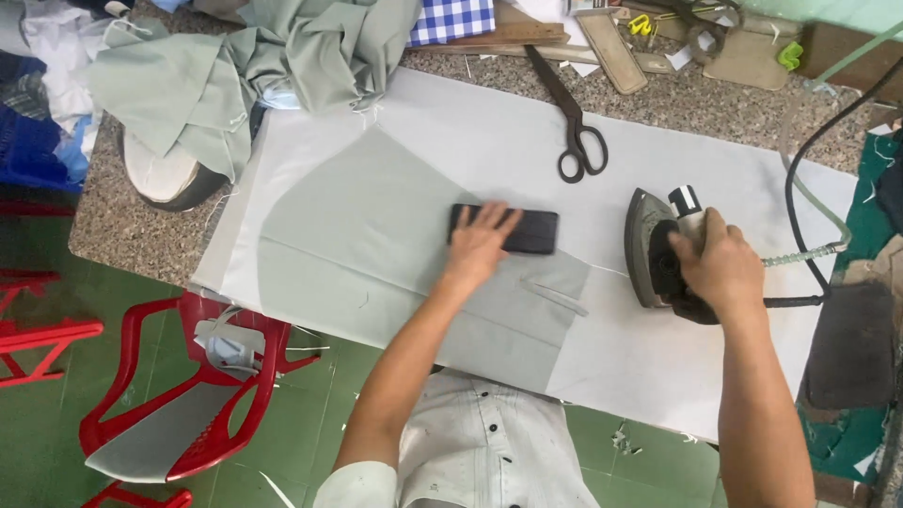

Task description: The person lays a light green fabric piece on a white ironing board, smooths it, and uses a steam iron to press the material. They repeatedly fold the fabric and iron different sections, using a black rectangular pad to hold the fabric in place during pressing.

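Your left hand (480, 243) lies flat, fingers spread, pressing on a black rectangular block (508, 230) that rests on the pale grey-green cut fabric piece (376, 235). That fabric lies under and to the left of this hand, spread over a white pressing cloth (658, 357) on the speckled stone table (122, 226). Your right hand (720, 268) is closed around the handle of a grey electric iron (658, 249), which stands on the white cloth just right of the fabric's edge, well apart from the block. Both forearms extend forward, elbows low. Black-handled scissors (574, 132) lie beyond and between your hands. A heap of grey-green cloth (235, 66) sits far beyond your left hand.
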